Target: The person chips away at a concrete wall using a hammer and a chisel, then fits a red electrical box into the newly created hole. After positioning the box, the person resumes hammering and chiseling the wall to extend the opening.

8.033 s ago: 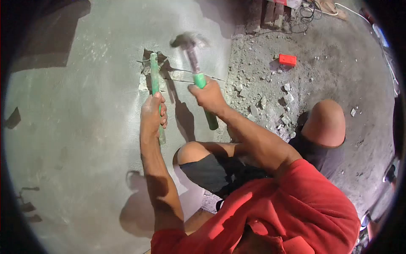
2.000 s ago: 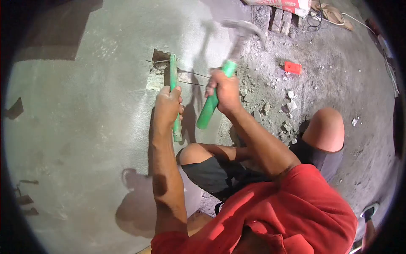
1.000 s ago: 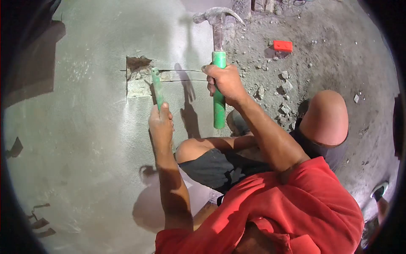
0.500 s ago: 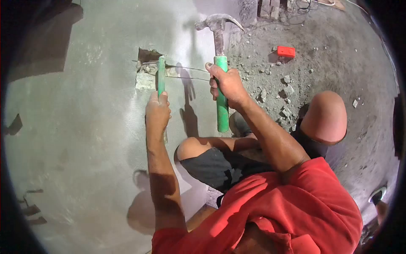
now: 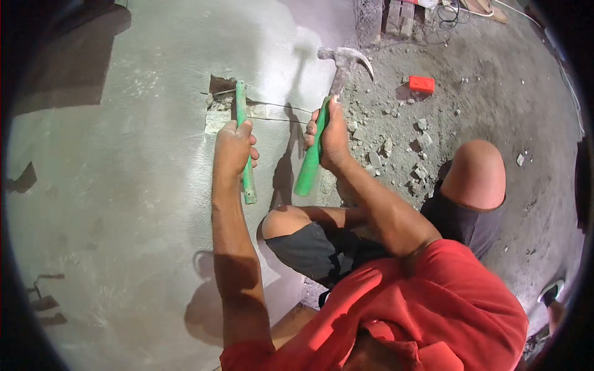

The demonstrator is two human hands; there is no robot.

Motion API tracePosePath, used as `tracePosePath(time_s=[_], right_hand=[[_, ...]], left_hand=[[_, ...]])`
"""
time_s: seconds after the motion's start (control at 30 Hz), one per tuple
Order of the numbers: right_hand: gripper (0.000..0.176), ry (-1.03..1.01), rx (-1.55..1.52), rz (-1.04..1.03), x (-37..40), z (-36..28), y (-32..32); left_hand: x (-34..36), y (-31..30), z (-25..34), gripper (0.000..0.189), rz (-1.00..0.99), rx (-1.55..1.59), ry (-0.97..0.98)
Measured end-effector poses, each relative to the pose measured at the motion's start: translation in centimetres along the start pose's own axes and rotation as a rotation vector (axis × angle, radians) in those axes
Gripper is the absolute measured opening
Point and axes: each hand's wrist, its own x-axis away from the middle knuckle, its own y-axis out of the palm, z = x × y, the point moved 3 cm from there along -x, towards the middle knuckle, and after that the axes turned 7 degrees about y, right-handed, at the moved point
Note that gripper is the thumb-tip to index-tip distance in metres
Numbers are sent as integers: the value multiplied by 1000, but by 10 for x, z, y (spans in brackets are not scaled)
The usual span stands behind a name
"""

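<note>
A green bar-like chisel (image 5: 249, 179) is held in my left hand (image 5: 234, 148), its upper end at a rough hole (image 5: 221, 86) in the grey plastered wall (image 5: 142, 185). My right hand (image 5: 332, 136) is wrapped round the green handle of a claw hammer (image 5: 304, 176). The hammer's metal head is at the top, apart from the chisel, and looks slightly blurred. Two thin dark lines run across the wall from the hole towards my right hand. A paler broken patch (image 5: 215, 121) lies just below the hole.
Broken rubble (image 5: 422, 141) and dust lie on the rough floor (image 5: 526, 204) at the right, near my bent knee. A red box (image 5: 422, 84) sits among the debris. Blocks (image 5: 400, 17) and cables (image 5: 450, 15) are at the top right. Part of another person's foot (image 5: 550, 292) shows at the lower right.
The hammer has shifted right and slightly down in the view, and its handle now slants. The chisel's lower end has swung out to the right of my left forearm.
</note>
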Motion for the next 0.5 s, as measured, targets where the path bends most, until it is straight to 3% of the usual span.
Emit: tracePosePath(time_s=[0.1, 0.13, 0.2, 0.4, 0.47, 0.5], right_hand=[[58, -28, -197, 41, -3, 34, 23], [58, 30, -98, 117, -2, 43, 35], [58, 257, 235, -96, -1, 48, 51], [61, 115, 163, -35, 5, 2, 28], [51, -134, -332, 97, 10, 1, 28], [50, -92, -462, 72, 3, 23, 38]], left_hand=[[-2, -1, 1, 26, 21, 40, -32], [-3, -1, 2, 26, 16, 43, -25], [-2, 0, 1, 25, 8, 44, -23], [-1, 0, 4, 25, 27, 48, -50], [-1, 0, 3, 25, 31, 62, -47], [-3, -1, 3, 25, 34, 62, -42]])
